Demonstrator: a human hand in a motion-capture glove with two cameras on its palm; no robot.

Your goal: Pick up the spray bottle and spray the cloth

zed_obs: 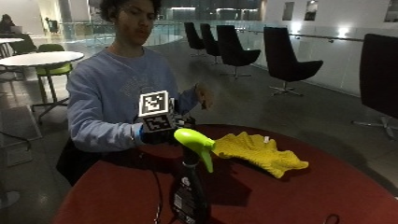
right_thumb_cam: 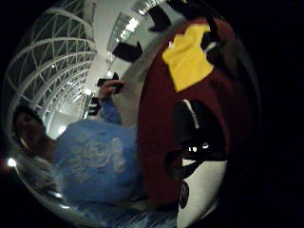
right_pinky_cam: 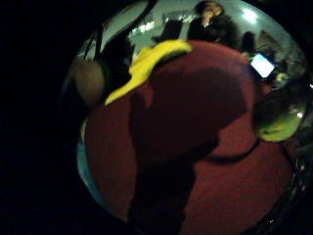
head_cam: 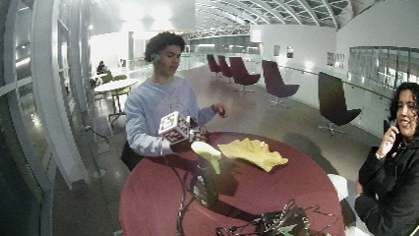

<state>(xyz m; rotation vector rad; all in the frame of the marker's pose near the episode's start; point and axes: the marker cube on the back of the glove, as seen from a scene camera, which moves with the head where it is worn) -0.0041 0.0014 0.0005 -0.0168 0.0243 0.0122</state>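
A spray bottle (zed_obs: 189, 191) with a dark body and a lime-green trigger head stands upright on the round red table (zed_obs: 298, 191), near its front. My gloved right hand (zed_obs: 159, 134) hovers just behind the bottle's head, on the person's side. It is apart from the bottle and holds nothing. A crumpled yellow cloth (zed_obs: 261, 151) lies on the table beyond the bottle, to its right. The wide outside view shows the same layout: bottle (head_cam: 208, 177), cloth (head_cam: 252, 152), hand (head_cam: 180, 143). The palm views show the cloth (right_pinky_cam: 146, 61) (right_thumb_cam: 187, 59) and the green bottle head (right_pinky_cam: 276, 120) over the red tabletop (right_pinky_cam: 205, 147).
The person's bare left hand (zed_obs: 204, 95) is raised above the table's far edge. A tangle of wires and a dark device (head_cam: 275, 223) sits at the table's near rim. Black chairs (zed_obs: 286, 60) and a white round table (zed_obs: 40, 58) stand well behind.
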